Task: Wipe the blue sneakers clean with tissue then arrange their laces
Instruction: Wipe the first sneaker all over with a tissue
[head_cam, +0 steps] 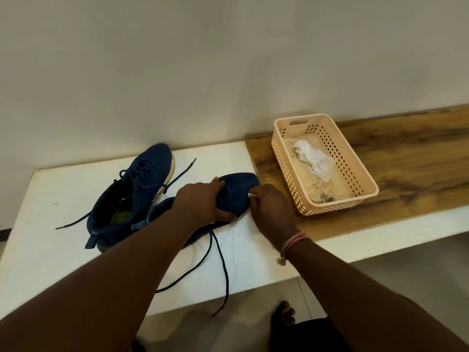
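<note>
The near blue sneaker (236,194) lies on the white table (63,189); the left hand (200,199) grips its top, the right hand (269,204) pinches tissue (253,195) against its side. Right of it, a peach basket (365,184) holds a crumpled tissue (313,158).

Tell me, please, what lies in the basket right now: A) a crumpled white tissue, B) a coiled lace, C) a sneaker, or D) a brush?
A: a crumpled white tissue lies on the floor of the basket, while both sneakers sit on the white table.
</note>
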